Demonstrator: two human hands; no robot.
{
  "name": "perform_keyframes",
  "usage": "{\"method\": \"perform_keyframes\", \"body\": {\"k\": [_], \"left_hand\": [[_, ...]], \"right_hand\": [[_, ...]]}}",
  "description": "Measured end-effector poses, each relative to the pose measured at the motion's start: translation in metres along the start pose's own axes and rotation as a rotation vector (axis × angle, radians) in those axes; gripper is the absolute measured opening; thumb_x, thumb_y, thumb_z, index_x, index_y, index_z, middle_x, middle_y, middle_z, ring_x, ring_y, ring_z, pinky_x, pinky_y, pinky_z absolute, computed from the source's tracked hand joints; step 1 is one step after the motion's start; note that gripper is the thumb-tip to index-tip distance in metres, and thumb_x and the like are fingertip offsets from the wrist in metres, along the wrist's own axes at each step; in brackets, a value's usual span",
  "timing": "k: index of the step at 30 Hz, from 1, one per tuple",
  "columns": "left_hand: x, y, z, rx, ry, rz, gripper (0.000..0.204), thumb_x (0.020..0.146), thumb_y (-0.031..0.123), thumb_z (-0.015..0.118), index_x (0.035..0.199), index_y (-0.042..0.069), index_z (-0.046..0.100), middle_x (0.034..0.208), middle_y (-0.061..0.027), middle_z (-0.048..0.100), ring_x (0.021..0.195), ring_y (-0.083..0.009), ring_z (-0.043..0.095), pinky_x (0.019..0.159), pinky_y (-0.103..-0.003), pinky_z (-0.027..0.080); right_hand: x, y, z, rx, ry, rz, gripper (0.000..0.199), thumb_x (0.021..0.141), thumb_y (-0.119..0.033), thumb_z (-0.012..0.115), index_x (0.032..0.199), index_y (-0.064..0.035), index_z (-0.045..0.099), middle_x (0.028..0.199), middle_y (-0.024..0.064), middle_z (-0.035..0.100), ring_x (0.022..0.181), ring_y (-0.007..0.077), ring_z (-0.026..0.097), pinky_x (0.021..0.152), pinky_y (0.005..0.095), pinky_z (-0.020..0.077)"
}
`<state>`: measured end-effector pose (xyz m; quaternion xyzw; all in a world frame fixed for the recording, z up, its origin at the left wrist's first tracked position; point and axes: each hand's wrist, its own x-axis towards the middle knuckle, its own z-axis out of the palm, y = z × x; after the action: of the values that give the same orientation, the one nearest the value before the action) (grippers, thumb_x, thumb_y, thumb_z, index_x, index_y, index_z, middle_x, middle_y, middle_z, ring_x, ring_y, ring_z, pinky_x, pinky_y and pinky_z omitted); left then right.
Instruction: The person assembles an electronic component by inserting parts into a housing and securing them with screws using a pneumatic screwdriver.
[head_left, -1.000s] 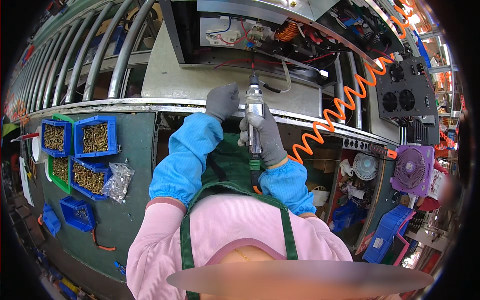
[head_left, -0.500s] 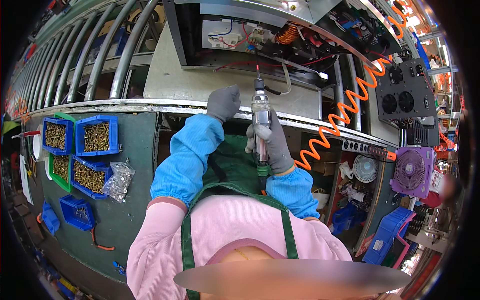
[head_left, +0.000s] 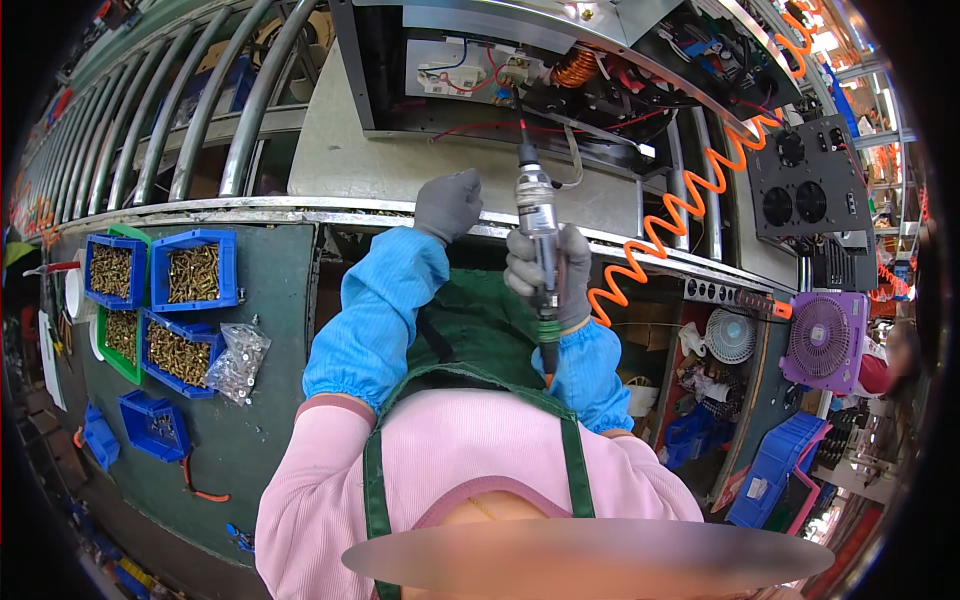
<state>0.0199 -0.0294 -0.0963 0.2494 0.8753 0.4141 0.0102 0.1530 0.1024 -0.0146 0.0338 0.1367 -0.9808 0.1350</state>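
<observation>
Since a second ago the screwdriver (head_left: 538,225) stands higher and farther, its bit tip now up among the wires of the open metal chassis (head_left: 470,60) rather than at its near edge. The gloved right hand (head_left: 550,275) is clenched around the tool's lower barrel, from whose near end an orange coiled hose (head_left: 690,205) runs off right, while the gloved left hand (head_left: 447,203) rests curled, holding nothing, on the steel rail (head_left: 250,207) just left. Farther left, blue bins of screws (head_left: 195,268) sit on the green counter (head_left: 270,400).
</observation>
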Motion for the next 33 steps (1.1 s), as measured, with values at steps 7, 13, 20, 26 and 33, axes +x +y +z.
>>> {"method": "perform_keyframes", "body": {"k": [7, 13, 20, 26, 33], "left_hand": [[0.001, 0.002, -0.003, -0.022, -0.006, 0.003, 0.009, 0.075, 0.014, 0.061, 0.08, 0.012, 0.055, 0.074, -0.0102, 0.061, 0.073, -0.0333, 0.061, 0.064, -0.044, 0.048], [0.0, 0.001, -0.001, -0.02, 0.016, 0.016, 0.008, 0.075, 0.014, 0.061, 0.081, 0.012, 0.055, 0.075, -0.0102, 0.062, 0.073, -0.0338, 0.061, 0.064, -0.044, 0.048], [0.0, -0.001, 0.001, 0.021, 0.033, 0.025, 0.008, 0.075, 0.014, 0.06, 0.081, 0.012, 0.056, 0.076, -0.0113, 0.062, 0.074, -0.0344, 0.061, 0.064, -0.044, 0.048], [0.0, 0.0, -0.001, -0.001, 0.018, 0.015, 0.007, 0.076, 0.014, 0.059, 0.081, 0.012, 0.056, 0.077, -0.0117, 0.062, 0.074, -0.0348, 0.061, 0.064, -0.044, 0.048], [0.0, 0.0, -0.001, 0.013, 0.003, 0.011, 0.007, 0.076, 0.015, 0.059, 0.081, 0.012, 0.056, 0.076, -0.0115, 0.062, 0.074, -0.0347, 0.061, 0.065, -0.044, 0.048]], "right_hand": [[0.011, 0.016, 0.038, -0.413, 0.315, -0.104, 0.041, 0.085, -0.041, 0.061, 0.107, -0.008, 0.05, 0.078, 0.0064, 0.061, 0.055, 0.0164, 0.057, 0.05, 0.0334, 0.0508], [0.012, 0.021, 0.059, -0.491, 0.389, -0.132, 0.036, 0.086, -0.034, 0.059, 0.108, -0.008, 0.048, 0.079, 0.007, 0.061, 0.054, 0.0137, 0.056, 0.048, 0.0303, 0.048], [0.011, 0.02, 0.062, -0.53, 0.404, -0.121, 0.037, 0.086, -0.033, 0.059, 0.112, -0.0089, 0.046, 0.079, 0.0071, 0.058, 0.054, 0.0136, 0.055, 0.047, 0.0298, 0.0478], [0.011, 0.019, 0.057, -0.542, 0.391, -0.138, 0.039, 0.085, -0.036, 0.06, 0.109, -0.0078, 0.047, 0.079, 0.0072, 0.058, 0.053, 0.0138, 0.055, 0.047, 0.0304, 0.0485], [0.01, 0.016, 0.059, -0.532, 0.373, -0.121, 0.039, 0.086, -0.035, 0.058, 0.111, -0.0079, 0.046, 0.08, 0.0072, 0.06, 0.053, 0.0145, 0.056, 0.047, 0.031, 0.0488]]}}
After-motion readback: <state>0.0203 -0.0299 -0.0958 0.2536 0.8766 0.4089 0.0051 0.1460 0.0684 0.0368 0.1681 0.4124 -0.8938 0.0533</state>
